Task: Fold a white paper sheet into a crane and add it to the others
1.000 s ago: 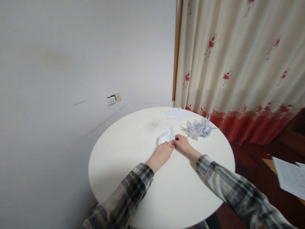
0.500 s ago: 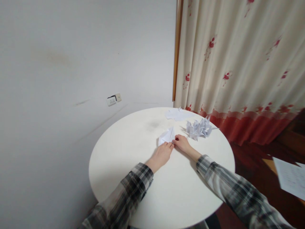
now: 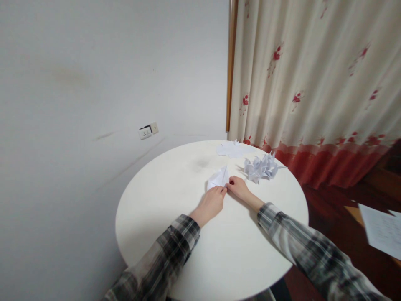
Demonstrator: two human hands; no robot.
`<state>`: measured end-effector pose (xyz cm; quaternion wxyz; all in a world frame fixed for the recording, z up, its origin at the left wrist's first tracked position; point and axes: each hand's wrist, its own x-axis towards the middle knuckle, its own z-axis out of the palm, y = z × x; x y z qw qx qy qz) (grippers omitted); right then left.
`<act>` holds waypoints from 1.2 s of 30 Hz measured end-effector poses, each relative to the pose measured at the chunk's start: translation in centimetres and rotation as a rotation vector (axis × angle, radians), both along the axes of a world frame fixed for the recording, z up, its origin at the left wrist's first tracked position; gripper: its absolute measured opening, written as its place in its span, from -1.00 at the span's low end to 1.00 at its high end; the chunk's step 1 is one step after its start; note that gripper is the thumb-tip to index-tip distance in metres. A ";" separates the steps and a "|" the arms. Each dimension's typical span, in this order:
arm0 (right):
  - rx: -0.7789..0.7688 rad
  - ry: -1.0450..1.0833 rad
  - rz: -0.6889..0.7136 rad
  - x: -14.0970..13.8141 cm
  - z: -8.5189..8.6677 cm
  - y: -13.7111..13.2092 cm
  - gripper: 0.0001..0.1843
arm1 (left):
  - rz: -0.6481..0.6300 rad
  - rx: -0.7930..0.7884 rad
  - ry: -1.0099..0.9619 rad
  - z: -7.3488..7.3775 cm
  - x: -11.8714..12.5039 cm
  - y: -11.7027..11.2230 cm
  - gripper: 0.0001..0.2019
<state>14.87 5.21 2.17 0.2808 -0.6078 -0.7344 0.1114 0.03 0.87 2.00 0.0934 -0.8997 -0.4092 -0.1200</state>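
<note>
A partly folded sheet of white paper lies near the middle of the round table, creases showing and one flap raised. My left hand grips its near edge, fingers closed and pressed down on it. Close beside, my right hand pinches the paper's near right corner between thumb and curled fingers. The fingertips of both hands almost meet there and hide that corner. Just beyond my right hand stands a cluster of folded white paper cranes.
More white paper lies at the far edge of the round white table. Behind are a wall with a socket and a floral curtain. Written sheets rest on a surface at the right.
The view has shifted very slightly. Both hands stay at the paper's near corner, with hardly any visible movement.
</note>
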 end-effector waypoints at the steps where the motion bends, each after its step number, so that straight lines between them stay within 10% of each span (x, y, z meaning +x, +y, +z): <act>1: 0.003 -0.002 0.000 0.0 0.0 0.0 -0.87 | -0.004 -0.008 -0.010 0.0 0.0 0.0 -0.64; 36: 0.043 -0.039 0.032 0.2 -0.4 0.0 -0.84 | 0.019 -0.068 -0.074 0.5 0.0 -1.0 -0.62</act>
